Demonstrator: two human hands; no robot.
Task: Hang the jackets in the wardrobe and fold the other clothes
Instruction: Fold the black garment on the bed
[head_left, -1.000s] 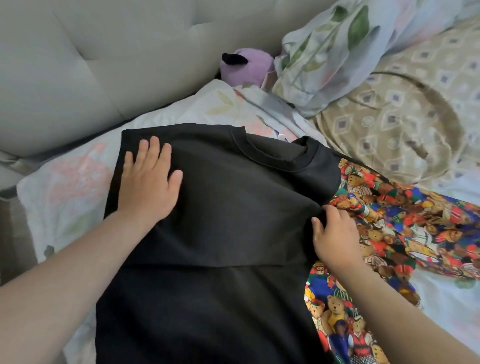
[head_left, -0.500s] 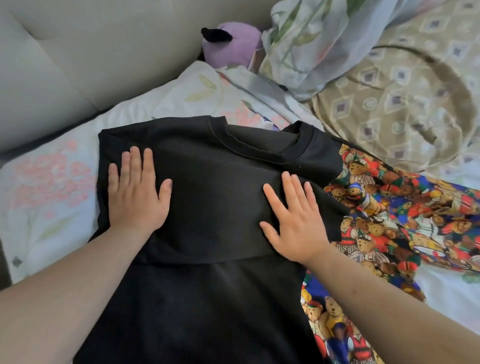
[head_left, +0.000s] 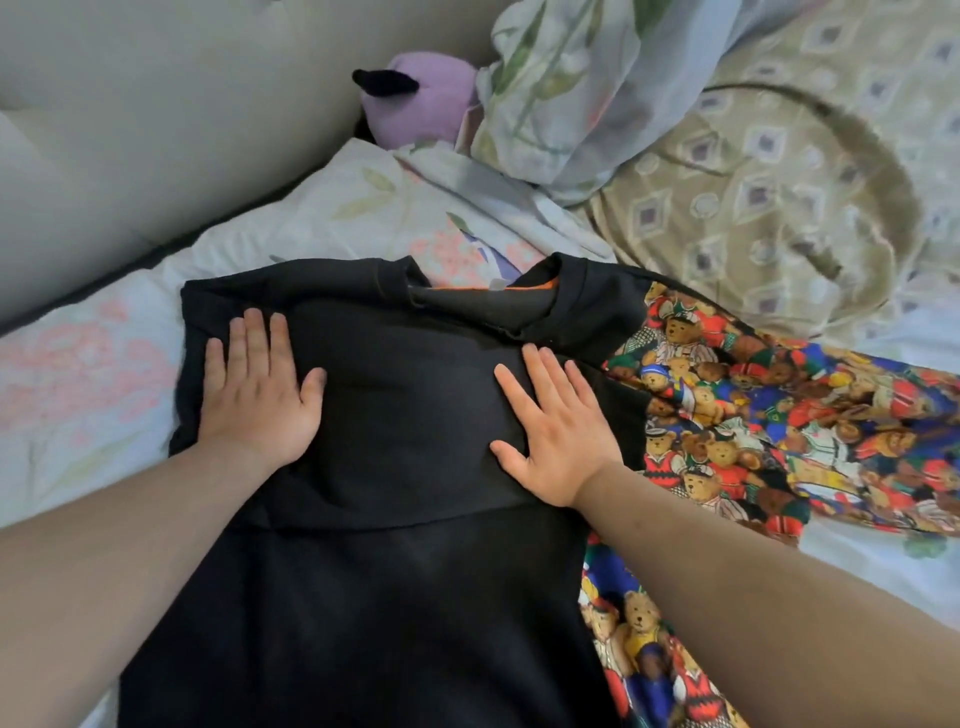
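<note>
A home bedroom: a padded grey headboard backs a bed with a floral sheet, a leaf-print pillow, a patterned quilt and a purple plush toy.

My black shirt runs off the bottom edge, and it hides part of the teddy-bear cloth beside it.
</note>
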